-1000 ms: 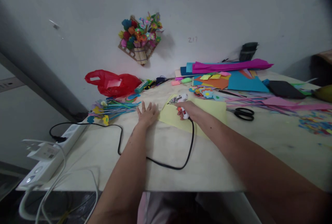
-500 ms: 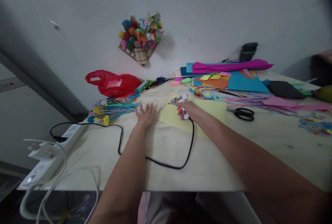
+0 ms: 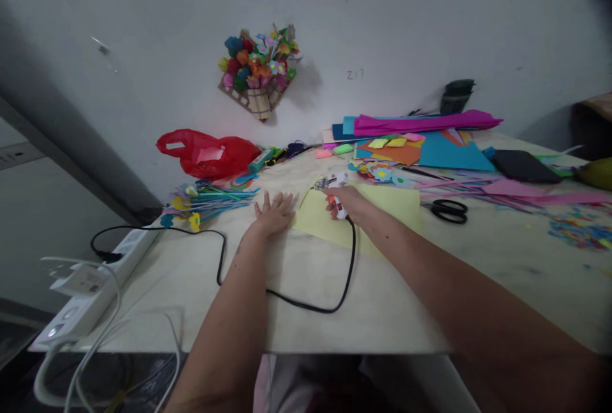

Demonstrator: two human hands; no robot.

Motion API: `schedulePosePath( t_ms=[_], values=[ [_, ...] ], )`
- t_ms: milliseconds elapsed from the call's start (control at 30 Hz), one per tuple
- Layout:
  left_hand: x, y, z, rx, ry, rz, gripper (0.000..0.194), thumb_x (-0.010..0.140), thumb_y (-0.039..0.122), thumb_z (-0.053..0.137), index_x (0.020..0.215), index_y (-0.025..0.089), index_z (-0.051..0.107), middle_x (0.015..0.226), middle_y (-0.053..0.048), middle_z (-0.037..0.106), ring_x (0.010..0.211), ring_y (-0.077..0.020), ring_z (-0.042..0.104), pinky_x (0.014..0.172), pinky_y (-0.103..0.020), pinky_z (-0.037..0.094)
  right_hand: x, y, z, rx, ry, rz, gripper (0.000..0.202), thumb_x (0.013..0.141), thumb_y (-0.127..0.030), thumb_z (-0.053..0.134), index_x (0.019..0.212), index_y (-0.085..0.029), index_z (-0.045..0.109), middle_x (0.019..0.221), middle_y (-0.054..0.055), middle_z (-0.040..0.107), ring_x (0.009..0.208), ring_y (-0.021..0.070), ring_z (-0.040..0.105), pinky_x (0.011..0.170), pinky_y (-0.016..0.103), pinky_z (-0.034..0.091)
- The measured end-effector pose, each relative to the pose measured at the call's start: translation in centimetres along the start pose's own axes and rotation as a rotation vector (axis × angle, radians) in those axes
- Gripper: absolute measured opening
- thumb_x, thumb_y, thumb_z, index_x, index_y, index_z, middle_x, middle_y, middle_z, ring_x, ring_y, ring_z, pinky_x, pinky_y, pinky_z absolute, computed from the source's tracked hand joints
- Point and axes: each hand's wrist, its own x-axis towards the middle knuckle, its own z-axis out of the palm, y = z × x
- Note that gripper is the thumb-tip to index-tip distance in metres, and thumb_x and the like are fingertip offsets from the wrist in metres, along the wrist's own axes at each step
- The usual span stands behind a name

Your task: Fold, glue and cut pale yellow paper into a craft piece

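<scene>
My right hand (image 3: 345, 201) is wrapped around a white hot glue gun (image 3: 338, 181) with an orange trigger and a red switch. Its nozzle points left, over the upper left edge of a pale yellow sheet (image 3: 392, 206) lying on the table. A thin strip seems to run along that edge, too small to make out. My left hand (image 3: 274, 212) lies flat with spread fingers, right by the sheet's left corner. A black cord (image 3: 351, 260) trails from the gun's handle, passes under my left forearm and reaches the power strip (image 3: 98, 282).
Black-handled scissors (image 3: 448, 210) lie right of the sheet. Behind are foam flowers (image 3: 380, 172), coloured sheets (image 3: 425, 123) and a black phone-like slab (image 3: 524, 166). At left are flower stems (image 3: 224, 199) and a red plastic bag (image 3: 210, 155). A flower decoration (image 3: 261, 69) hangs on the wall.
My left hand has slid slightly right, closer to the yellow sheet's corner. My right hand and the glue gun have barely moved.
</scene>
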Motion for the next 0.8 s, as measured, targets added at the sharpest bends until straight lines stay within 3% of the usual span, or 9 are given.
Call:
schedulePosePath(
  t_ms=[167,267,367,500,800],
  values=[
    [-1.9,0.9,-1.2,0.026,-0.126,0.108,0.067,0.079,0.059,0.027,0.14,0.036,0.011,0.149,0.006,0.006,0.133,-0.0326,-0.012,0.101,-0.062,-0.004,-0.1,0.0,0.2,-0.013,-0.023,-0.007,0.018,0.079,-0.027,0.059,0.073,-0.011,0.053,0.042,0.001,0.053,0.028,0.0097,0.044,0.035,0.024,0.044],
    [-1.8,1.0,-1.0,0.018,0.0,0.081,0.062,0.083,0.055,0.022,0.14,0.034,0.015,0.148,0.006,0.011,0.134,-0.03,-0.012,0.101,-0.061,-0.005,-0.2,-0.2,0.2,-0.013,0.016,-0.009,0.016,0.079,-0.025,0.058,0.076,-0.01,0.053,0.041,0.001,0.052,0.028,0.0099,0.044,0.034,0.023,0.042],
    [-1.1,0.9,-0.3,0.026,0.12,0.149,0.058,0.085,0.052,0.022,0.139,0.034,0.021,0.148,0.007,0.015,0.134,-0.0282,-0.014,0.101,-0.061,-0.007,-0.3,-0.3,0.1,-0.009,0.069,-0.027,0.015,0.078,-0.024,0.058,0.079,-0.01,0.053,0.041,0.0,0.052,0.029,0.0105,0.045,0.033,0.023,0.041],
    [-0.9,1.5,0.1,0.026,0.132,0.242,0.057,0.085,0.055,0.019,0.138,0.034,0.026,0.148,0.007,0.013,0.134,-0.0262,-0.016,0.102,-0.059,-0.009,-0.1,-0.3,-0.1,0.008,0.105,-0.043,0.014,0.077,-0.023,0.059,0.082,-0.012,0.053,0.043,-0.002,0.052,0.03,0.0107,0.046,0.033,0.023,0.041],
    [-1.2,2.8,0.3,0.081,0.09,0.292,0.071,0.08,0.067,0.017,0.141,0.03,0.019,0.149,0.004,0.007,0.133,-0.0274,-0.018,0.102,-0.058,-0.01,0.4,0.2,-0.2,0.047,0.13,-0.034,0.017,0.075,-0.025,0.063,0.079,-0.013,0.052,0.045,-0.002,0.052,0.033,0.01,0.048,0.034,0.021,0.041]
  ],
)
